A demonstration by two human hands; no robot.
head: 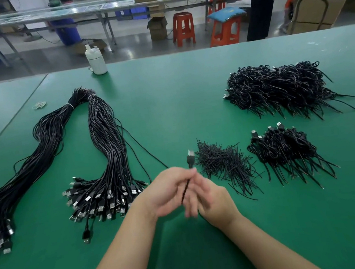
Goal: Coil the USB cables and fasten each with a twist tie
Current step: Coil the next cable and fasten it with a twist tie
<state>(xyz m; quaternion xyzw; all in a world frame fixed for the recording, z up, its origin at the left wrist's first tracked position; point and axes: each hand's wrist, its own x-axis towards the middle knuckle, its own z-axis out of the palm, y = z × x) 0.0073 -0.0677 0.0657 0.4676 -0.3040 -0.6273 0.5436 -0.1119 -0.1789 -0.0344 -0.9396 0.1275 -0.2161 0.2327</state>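
Observation:
A black USB cable [186, 187] runs between both hands near the table's front middle, its plug [190, 157] sticking up above my fingers. My left hand [169, 190] pinches the cable just below the plug. My right hand [211, 203] is blurred and touches the cable lower down. Two long bundles of uncoiled USB cables [106, 155] lie to the left, plugs toward me. A heap of black twist ties [224, 164] sits just right of the hands. Coiled cables lie in a small pile [284, 151] and a large pile [277, 87] on the right.
The green table [167, 95] holds a white bottle [96, 59] at its far edge and a rubber band [39, 105] at far left. Beyond are orange stools [183, 28], cardboard boxes, another bench and a standing person [263, 3].

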